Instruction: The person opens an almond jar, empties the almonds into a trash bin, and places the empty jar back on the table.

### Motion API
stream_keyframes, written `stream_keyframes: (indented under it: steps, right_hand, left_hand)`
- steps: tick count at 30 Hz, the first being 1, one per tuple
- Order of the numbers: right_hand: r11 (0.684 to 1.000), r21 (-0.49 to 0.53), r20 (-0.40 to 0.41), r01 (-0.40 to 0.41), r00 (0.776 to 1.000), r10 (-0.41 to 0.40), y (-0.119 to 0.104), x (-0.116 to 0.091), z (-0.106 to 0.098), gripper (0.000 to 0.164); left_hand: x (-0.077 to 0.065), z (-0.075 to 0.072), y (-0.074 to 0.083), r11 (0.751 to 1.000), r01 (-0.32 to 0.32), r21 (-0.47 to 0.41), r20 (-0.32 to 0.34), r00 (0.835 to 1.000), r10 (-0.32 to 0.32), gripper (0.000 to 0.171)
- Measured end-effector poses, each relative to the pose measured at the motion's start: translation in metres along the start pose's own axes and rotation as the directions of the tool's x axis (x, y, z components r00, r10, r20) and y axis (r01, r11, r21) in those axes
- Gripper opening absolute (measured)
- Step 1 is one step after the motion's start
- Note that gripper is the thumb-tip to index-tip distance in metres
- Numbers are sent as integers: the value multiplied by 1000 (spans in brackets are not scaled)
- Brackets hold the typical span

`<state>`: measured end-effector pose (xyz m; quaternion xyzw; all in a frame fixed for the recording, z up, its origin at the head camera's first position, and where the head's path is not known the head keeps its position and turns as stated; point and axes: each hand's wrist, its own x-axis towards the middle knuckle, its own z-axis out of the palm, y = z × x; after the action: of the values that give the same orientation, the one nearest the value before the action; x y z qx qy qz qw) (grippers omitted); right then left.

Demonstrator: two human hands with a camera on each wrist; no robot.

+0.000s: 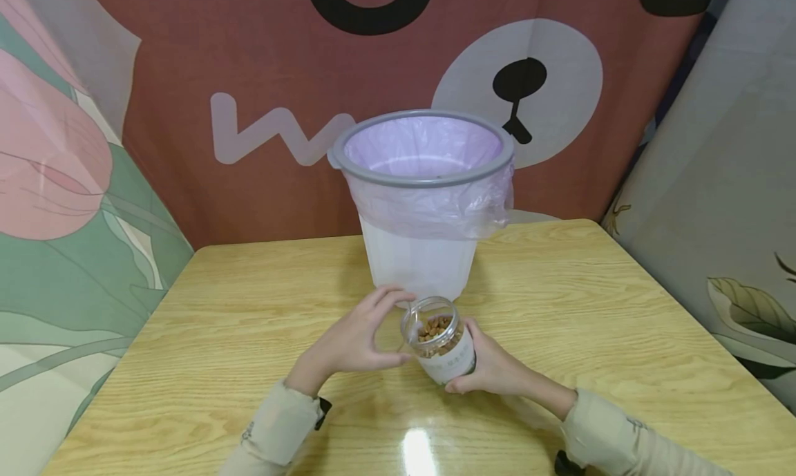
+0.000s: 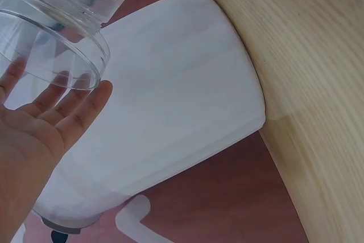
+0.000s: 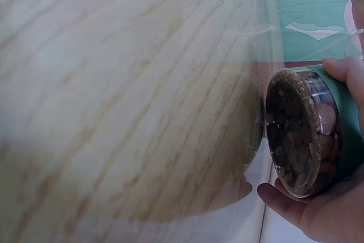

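My right hand (image 1: pixel 491 365) grips a clear jar (image 1: pixel 449 358) of brown nuts (image 1: pixel 435 328) around its pale label. The jar tilts, with its mouth toward the left hand; its base (image 3: pixel 293 135) and the nuts inside show in the right wrist view. At the mouth, my left hand (image 1: pixel 354 334) spans what looks like a clear lid (image 2: pixel 57 38) between its thumb and fingers. The lid is see-through, so whether it still touches the jar's rim is hard to tell. In the left wrist view, the fingertips (image 2: pixel 102 88) lie against its edge.
Behind the jar stands a white bin (image 1: pixel 417 255) with a grey rim and a pink-purple bag (image 1: pixel 429 210) folded over it. Everything stands on a wood-grain table (image 1: pixel 261 310). Patterned cloths (image 1: pixel 267 200) hang at the back and both sides.
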<state>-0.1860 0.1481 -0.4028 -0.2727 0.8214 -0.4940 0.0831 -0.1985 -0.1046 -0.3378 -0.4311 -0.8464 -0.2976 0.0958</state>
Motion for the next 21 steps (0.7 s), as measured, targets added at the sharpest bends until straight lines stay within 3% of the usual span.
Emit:
stream_keyframes:
  steps: [21]
  right_hand:
    - [1000,4,1,3,1000,-3,-1,0,1,93]
  left_hand:
    - [-8,-1,-2,1000,9,1,-5,1000,-9,72]
